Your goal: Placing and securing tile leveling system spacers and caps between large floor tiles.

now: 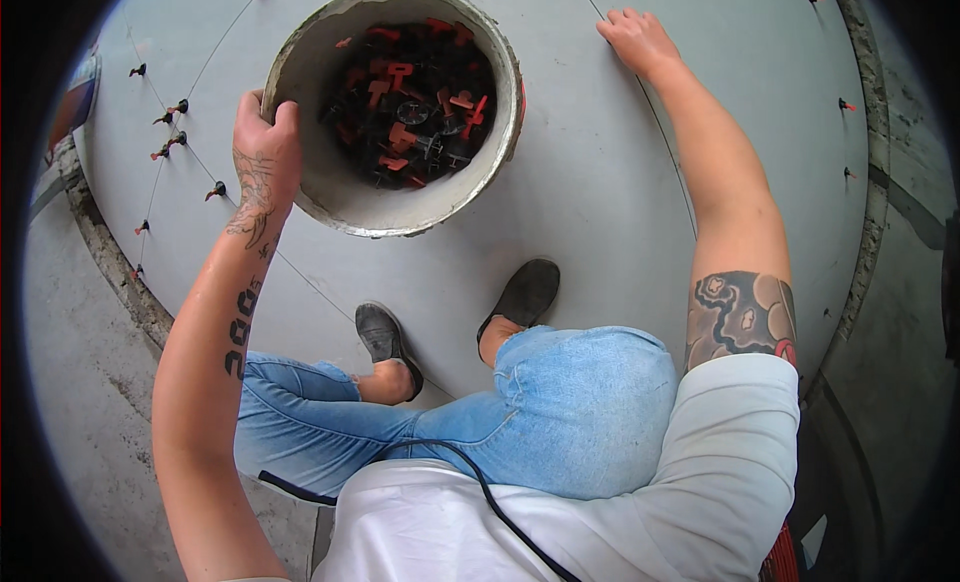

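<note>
Several clips (pixel 178 109) already sit in tile (pixel 590 182) joints; bucket (pixel 330 197) looks roughly half full. Left hand (pixel 265 142) grips its rim, right hand (pixel 637 40) rests flat, fingers loose.

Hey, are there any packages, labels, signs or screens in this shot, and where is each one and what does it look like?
No labels, signs or screens show.
The only container: a round grey bucket at upper centre on the grey floor tiles, caked with mortar, full of red and black tile levelling clips.
The left hand grips its rim; the right hand rests flat on the tiles.
</note>
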A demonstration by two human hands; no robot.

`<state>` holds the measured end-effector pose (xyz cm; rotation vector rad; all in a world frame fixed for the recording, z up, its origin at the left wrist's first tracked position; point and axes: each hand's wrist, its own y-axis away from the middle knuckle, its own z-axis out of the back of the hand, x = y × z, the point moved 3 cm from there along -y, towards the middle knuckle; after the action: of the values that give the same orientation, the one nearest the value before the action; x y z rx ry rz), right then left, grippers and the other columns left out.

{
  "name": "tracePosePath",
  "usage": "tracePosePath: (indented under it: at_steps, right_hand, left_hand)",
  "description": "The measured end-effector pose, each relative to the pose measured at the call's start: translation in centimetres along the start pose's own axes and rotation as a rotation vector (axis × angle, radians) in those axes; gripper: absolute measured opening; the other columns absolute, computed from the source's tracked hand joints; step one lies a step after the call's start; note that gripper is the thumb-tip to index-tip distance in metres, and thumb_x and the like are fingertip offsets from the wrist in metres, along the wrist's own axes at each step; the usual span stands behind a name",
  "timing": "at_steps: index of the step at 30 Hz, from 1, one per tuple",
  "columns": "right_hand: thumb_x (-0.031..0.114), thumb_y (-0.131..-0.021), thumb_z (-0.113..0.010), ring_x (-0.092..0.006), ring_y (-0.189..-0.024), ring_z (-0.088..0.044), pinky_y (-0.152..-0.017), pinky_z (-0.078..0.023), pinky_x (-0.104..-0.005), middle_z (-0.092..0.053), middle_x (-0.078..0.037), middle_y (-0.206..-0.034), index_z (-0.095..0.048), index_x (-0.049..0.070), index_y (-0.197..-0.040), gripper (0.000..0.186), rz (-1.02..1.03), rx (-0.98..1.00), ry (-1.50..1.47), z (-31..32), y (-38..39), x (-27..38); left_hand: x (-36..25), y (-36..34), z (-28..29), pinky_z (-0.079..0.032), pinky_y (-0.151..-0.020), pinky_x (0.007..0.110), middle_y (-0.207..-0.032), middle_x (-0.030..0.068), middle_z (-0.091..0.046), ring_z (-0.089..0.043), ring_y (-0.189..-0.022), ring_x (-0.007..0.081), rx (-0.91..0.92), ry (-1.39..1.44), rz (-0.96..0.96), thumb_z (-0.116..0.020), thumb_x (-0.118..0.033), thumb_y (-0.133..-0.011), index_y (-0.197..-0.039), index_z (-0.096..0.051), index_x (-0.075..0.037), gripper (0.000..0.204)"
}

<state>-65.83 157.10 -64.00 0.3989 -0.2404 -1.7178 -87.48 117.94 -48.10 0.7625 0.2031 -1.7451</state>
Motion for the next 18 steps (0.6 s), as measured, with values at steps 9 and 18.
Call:
tracePosePath:
  at_steps: [9, 18]
  right_hand:
    - [0.05, -0.088, -0.053, -0.0332, -0.092, -0.065, -0.078, -0.051, -0.0428, -0.068, -0.017, -0.098, -0.063, 0.002, -0.101, 0.05, -0.773, -0.011, -0.615, -1.5, 2.4, -1.5]
    - [0.034, -0.091, -0.046, -0.0333, -0.091, -0.066, -0.077, -0.052, -0.0432, -0.069, -0.017, -0.097, -0.07, 0.004, -0.095, 0.038, -0.684, 0.115, -0.492, -0.2, 0.9, -0.4]
  left_hand:
    - [-0.3, -0.1, 0.1, -0.047, -0.082, 0.035, -0.09, 0.0158, -0.064, -0.061, -0.085, 0.0259, -0.008, 0.003, -0.021, -0.055, -0.023, -0.083, -0.107, -0.056, 0.002, 0.034]
    - [-0.7, 0.4, 0.2, -0.048, -0.083, 0.036, -0.092, 0.0175, -0.064, -0.062, -0.087, 0.0274, -0.013, -0.015, 0.018, -0.055, -0.023, -0.083, -0.106, -0.056, 0.002, 0.034]
